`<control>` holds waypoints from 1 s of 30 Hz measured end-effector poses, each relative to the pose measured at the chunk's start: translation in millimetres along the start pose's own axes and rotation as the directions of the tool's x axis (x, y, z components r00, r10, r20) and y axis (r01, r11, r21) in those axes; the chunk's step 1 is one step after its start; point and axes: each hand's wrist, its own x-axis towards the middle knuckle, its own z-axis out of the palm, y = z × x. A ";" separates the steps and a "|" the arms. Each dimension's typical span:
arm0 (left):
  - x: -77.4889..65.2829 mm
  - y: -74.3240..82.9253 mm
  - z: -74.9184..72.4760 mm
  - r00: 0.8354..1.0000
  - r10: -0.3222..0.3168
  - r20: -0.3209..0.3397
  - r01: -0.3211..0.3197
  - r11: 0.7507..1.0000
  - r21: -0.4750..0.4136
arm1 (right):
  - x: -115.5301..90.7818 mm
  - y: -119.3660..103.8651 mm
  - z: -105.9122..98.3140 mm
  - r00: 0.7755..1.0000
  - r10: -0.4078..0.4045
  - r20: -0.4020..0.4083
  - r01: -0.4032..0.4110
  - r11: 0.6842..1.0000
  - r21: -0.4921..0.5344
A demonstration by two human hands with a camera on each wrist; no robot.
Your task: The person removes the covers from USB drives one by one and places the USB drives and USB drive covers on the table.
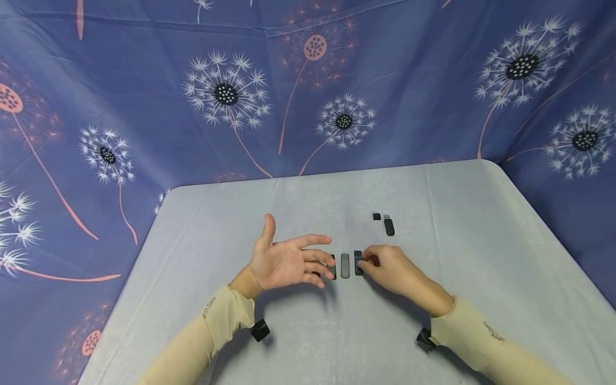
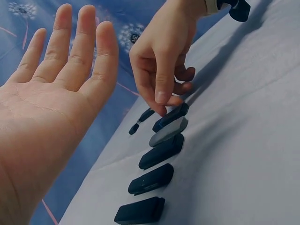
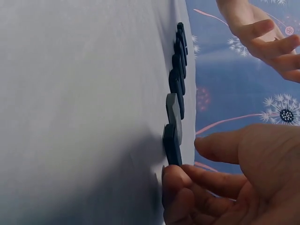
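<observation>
Several USB sticks lie side by side in a row on the table. At the row's right end is a dark blue-black stick [image 1: 358, 256], with a grey stick [image 1: 345, 266] beside it. My right hand [image 1: 392, 270] is at the dark stick, its fingertips touching the stick's side and its thumb apart from the fingers in the right wrist view. My left hand [image 1: 286, 263] is held above the row, palm turned up and fingers spread, holding nothing. It hides part of the row in the head view; black sticks [image 2: 161, 151] continue there in the left wrist view.
Behind the row lie an uncapped black USB stick [image 1: 389, 226] with its metal plug showing and a small black cap [image 1: 377, 216]. A pale cloth covers the table [image 1: 337, 342]. A blue dandelion-print curtain [image 1: 409, 107] hangs behind and at the sides.
</observation>
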 end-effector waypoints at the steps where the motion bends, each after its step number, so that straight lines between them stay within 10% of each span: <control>1: -0.1 0.5 -0.7 1.000 0.000 -0.003 0.000 1.000 0.007 | 0.9 -0.8 1.0 1.000 0.011 -0.002 -0.011 1.000 0.001; 11: -3.1 10.4 -6.0 0.993 0.011 -0.119 -0.003 0.997 0.072 | 8.5 -4.7 7.2 0.992 0.126 -0.005 -0.126 0.992 -0.005; 30: 1.0 6.1 -4.9 0.997 0.000 -0.075 0.008 0.994 0.107 | 15.6 -8.1 14.6 0.983 0.186 -0.011 -0.186 0.982 -0.032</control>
